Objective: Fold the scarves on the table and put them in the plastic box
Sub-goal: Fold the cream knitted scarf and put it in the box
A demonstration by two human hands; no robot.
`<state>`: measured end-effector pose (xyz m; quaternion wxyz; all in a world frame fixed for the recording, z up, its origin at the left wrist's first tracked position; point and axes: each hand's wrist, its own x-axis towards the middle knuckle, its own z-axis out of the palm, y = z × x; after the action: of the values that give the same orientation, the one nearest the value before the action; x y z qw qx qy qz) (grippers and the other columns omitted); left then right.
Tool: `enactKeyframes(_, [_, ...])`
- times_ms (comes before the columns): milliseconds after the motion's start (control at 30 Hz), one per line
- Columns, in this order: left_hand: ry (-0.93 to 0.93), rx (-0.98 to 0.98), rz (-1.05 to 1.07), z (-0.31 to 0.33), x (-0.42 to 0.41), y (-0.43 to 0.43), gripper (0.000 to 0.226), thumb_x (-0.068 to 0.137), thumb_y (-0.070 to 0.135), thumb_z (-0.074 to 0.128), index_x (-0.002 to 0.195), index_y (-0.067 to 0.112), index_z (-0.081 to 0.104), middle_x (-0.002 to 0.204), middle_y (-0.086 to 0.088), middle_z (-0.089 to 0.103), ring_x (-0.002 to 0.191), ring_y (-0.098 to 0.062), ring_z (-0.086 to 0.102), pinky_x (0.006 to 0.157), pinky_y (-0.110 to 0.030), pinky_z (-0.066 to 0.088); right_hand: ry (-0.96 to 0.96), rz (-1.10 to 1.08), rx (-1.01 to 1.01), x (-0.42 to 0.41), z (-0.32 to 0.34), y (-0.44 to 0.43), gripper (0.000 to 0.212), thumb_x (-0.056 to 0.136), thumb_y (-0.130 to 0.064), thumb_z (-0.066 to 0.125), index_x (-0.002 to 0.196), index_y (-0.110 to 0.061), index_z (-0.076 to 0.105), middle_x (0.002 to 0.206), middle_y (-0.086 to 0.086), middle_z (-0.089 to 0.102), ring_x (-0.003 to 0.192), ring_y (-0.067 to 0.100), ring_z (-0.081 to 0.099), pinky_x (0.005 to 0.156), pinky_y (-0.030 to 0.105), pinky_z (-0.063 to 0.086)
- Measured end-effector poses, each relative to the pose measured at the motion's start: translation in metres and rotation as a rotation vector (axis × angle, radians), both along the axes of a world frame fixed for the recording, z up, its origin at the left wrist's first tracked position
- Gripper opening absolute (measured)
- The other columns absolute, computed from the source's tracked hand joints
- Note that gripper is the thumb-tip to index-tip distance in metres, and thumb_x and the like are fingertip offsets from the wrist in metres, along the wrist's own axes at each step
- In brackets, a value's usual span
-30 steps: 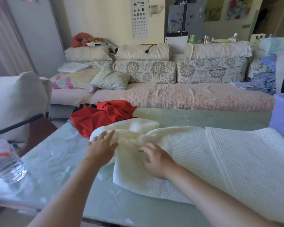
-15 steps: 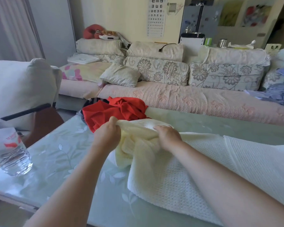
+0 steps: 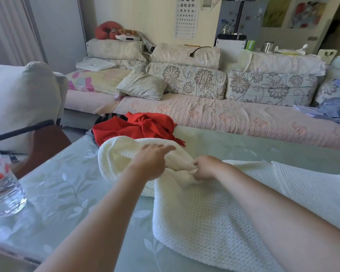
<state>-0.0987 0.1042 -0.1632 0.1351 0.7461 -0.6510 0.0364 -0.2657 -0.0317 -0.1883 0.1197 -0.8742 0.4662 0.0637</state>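
Note:
A long cream knitted scarf [image 3: 200, 209] lies across the glass table [image 3: 63, 197], bunched at its far left end. My left hand [image 3: 151, 161] rests on that bunched end with fingers stretched out to the right. My right hand [image 3: 204, 167] pinches a fold of the cream scarf just right of the bunch. A crumpled red scarf [image 3: 133, 128] with a fringe sits at the table's far edge behind the cream one. The plastic box is out of view.
A clear water bottle [image 3: 4, 193] stands at the table's left edge. A chair with a white cushion [image 3: 22, 103] is at the left. A long sofa [image 3: 214, 114] with cushions runs behind the table.
My left hand has let go of the bunched end and now lies flat on it with fingers extended. My right hand has moved right and lower, still pinching the cloth.

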Motion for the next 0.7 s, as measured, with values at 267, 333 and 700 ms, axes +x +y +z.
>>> enactKeyframes(267, [-0.001,0.059,0.289,-0.014,0.026,0.007,0.032,0.094,0.042,0.047,0.123,0.036,0.058,0.12,0.0,0.06,0.106,-0.024,0.059,0.091,-0.038,0.044,-0.18,0.029,-0.213,-0.021,0.009,0.001,0.016,0.084,-0.029,0.066,0.096,-0.031,0.075,0.107,-0.006,0.068,0.097,0.02,0.063,0.071,0.027,0.046])
enactKeyframes(333, [0.181,-0.233,0.436,0.0,0.03,0.018,0.025,0.096,0.03,0.045,0.114,0.016,0.056,0.109,-0.01,0.06,0.092,-0.032,0.061,0.076,-0.039,0.048,-0.168,0.031,-0.268,-0.027,0.007,0.001,0.011,0.087,-0.027,0.061,0.088,-0.03,0.071,0.106,-0.003,0.064,0.095,0.023,0.063,0.068,0.027,0.04])
enactKeyframes(700, [-0.047,-0.084,0.212,-0.003,0.02,0.036,0.075,0.085,0.004,0.051,0.151,0.031,0.029,0.157,-0.001,0.027,0.143,-0.024,0.023,0.117,-0.042,0.016,-0.203,0.186,-0.106,-0.015,0.005,0.031,0.042,0.095,-0.027,0.047,0.135,-0.034,0.06,0.14,0.002,0.059,0.13,0.026,0.05,0.111,0.037,0.034])
